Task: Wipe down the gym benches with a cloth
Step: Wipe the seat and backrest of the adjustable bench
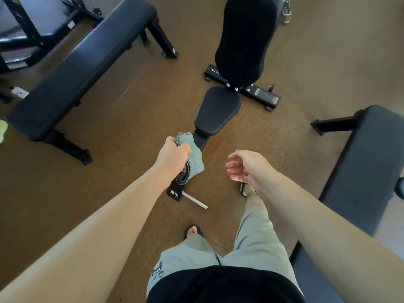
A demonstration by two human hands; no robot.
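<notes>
Both forearms fill the near part of the view, reaching forward above grey trousers and sandalled feet. On the left hand [175, 155] the fingers are curled into a fist round the cloth [192, 156], a pale green rag with a darker woven edge; bunched cloth spills out above and below the fist, held in the air and touching no bench. The right hand [244, 168] holds nothing, its fingers loosely bent and apart, palm turned inward.

Outward from the hands stands the adjustable bench [218, 110], straight ahead. Its small seat pad is nearest and its long back pad [244, 38] rises beyond it, so its long axis runs near to far, tilting slightly to the right as it goes. At its near end a frame foot carries a short metal peg [195, 201] on the brown floor [122, 119].

A flat bench [83, 62] lies on the left, its long axis running from near left to far right. Another flat bench [367, 162] sits on the right, its length running from the near edge away to the far right.

As for progress, no pad shows a wet streak or other sign of wiping that I can make out, so I cannot tell which benches, if any, are done. With the cloth off every surface, my judgement is that the adjustable bench is next and the wiping stroke has not begun.
</notes>
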